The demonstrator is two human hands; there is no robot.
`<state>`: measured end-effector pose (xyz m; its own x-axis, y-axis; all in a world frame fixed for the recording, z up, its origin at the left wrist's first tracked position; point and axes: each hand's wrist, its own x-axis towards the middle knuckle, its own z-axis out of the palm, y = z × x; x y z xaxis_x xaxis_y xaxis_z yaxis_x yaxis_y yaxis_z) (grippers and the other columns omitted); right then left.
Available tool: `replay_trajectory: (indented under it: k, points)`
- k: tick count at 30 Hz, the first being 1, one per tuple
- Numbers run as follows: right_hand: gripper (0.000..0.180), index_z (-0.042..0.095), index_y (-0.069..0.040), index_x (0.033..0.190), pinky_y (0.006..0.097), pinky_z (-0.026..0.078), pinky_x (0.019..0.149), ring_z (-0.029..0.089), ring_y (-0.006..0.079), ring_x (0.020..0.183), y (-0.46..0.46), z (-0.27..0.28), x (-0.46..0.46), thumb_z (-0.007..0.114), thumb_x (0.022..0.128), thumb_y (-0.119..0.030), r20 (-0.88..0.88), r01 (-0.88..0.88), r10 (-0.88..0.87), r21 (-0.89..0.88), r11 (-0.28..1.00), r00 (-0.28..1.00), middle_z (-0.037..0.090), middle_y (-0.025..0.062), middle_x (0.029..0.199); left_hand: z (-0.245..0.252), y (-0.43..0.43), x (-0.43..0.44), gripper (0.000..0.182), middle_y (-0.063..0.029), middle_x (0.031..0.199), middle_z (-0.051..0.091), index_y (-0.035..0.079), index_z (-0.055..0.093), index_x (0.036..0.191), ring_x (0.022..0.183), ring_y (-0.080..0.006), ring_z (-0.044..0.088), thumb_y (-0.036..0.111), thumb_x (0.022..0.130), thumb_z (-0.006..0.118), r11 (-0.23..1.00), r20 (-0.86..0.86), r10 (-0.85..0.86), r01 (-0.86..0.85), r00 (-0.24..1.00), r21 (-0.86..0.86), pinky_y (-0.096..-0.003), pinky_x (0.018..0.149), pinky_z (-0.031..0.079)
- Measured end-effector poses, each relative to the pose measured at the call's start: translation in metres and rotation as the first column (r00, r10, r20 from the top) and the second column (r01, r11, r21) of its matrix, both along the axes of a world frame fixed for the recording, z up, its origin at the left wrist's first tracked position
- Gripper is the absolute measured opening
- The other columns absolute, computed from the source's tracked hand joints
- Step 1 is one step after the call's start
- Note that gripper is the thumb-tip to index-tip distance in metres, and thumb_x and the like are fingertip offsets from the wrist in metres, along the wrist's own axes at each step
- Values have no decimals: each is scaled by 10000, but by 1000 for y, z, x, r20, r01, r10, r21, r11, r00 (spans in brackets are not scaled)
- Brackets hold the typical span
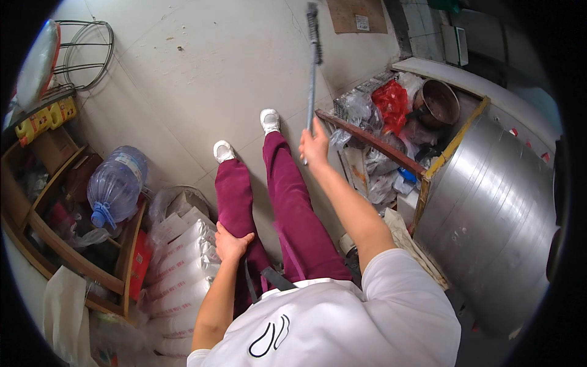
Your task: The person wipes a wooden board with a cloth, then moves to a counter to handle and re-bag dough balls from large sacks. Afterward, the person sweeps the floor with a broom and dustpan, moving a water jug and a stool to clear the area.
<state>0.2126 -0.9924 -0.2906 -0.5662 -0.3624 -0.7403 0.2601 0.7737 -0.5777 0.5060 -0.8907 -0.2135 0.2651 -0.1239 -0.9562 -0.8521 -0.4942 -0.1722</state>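
My right hand [315,143] is closed around the grey handle of a long-handled brush [312,59]. The brush's dark bristled head points away from me, over the pale tiled floor [183,82]. On my left thigh, over the maroon trousers [235,197], rests my left hand [231,241], with its thumb apart from the fingers and no object seen in it. Small crumbs of debris [179,48] lie on the floor, to the left of the brush head.
At left are a large plastic water bottle [117,183], a wooden shelf frame [78,252], stacked white packages [179,275] and a wire rack [89,55]. Plastic bags [390,108], a pot [438,103] and a metal-topped table [495,220] stand right. Flattened cardboard [357,16] lies at the top.
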Motion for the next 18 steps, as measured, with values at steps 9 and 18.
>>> replay_trajectory:
  k: [9,18]
  points:
    - [554,369,-51,1397,300,407,394,506,143,492,-107,-121,-209,514,863,-47,-314,148,-146,-16,989,938,528,58,657,-21,-10,-49,1053,-185,1323,454,90,288,1421,1190,-359,494,420,587,841,990,62,-18,26,998,-137,-451,987,419]
    - [512,476,13,1324,332,479,529,613,198,630,-124,-184,-395,454,813,-7,-448,140,23,328,934,894,637,178,759,-36,-8,-84,999,-164,1273,476,81,347,1383,1184,-350,482,419,585,843,972,116,-97,119,989,-202,-446,983,410]
